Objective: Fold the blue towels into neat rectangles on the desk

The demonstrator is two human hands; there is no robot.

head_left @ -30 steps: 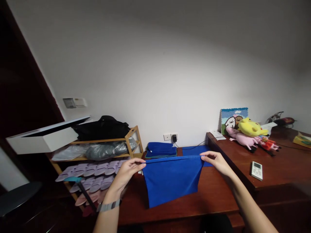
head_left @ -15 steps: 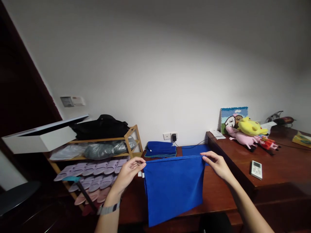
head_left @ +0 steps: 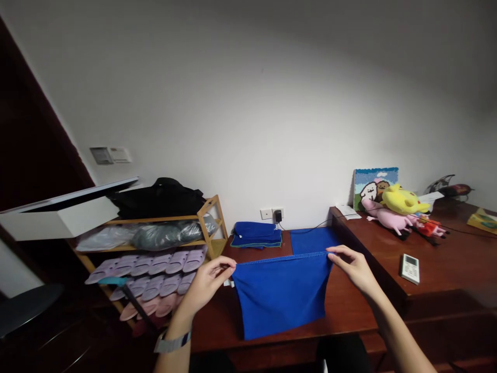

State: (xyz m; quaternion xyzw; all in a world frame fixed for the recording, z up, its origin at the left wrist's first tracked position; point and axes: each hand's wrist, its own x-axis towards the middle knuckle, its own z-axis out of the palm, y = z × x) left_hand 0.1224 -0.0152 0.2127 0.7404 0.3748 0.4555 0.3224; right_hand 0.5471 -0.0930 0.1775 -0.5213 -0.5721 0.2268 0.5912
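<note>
A dark wooden desk (head_left: 341,311) stands against a white wall (head_left: 248,103), with a higher wooden desk section just right of the right hand (head_left: 351,264) carrying a white remote (head_left: 410,268) and plush toys (head_left: 399,210). Left of the left hand (head_left: 207,282) a wooden rack (head_left: 209,217) holds rows of pale slippers (head_left: 155,267). Beyond the hands lie folded blue cloths (head_left: 257,234). Between the hands hangs a blue cloth (head_left: 281,295), its stitched top edge pulled taut, its lower part draping onto the desk. Each hand pinches one top corner, fingers closed on the fabric.
</note>
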